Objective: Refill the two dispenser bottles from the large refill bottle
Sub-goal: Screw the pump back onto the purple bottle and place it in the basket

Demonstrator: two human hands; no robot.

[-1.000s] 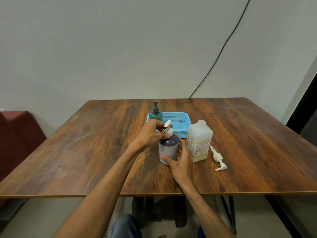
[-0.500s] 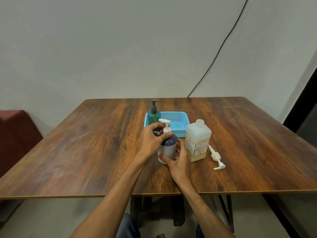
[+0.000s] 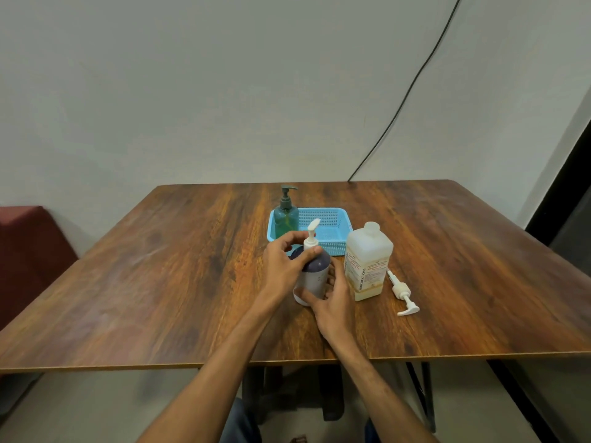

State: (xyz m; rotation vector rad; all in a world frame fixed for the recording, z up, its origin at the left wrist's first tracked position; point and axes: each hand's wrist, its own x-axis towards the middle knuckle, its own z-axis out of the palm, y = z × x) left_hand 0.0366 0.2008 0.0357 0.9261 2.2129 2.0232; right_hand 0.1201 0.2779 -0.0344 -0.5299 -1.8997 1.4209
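At frame centre, my left hand (image 3: 284, 263) curls over the pump collar of the purple dispenser bottle (image 3: 315, 278), and my right hand (image 3: 334, 303) grips its base on the surface (image 3: 160, 282). Behind it, the green dispenser bottle (image 3: 286, 215) stands in one blue basket (image 3: 334, 219). Right of centre are one refill bottle (image 3: 367, 260) and one loose pump (image 3: 403, 294).

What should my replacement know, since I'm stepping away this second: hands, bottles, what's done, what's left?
Left hand grips the pump collar of the purple-topped dispenser bottle; right hand holds its base on the table.
Green dispenser bottle stands in the blue basket, pump on. Refill bottle stands beside the right hand; a loose pump lies right of it.
Done: cannot tell if either is refilled.
Left: likely unscrew, pour, reclose both.
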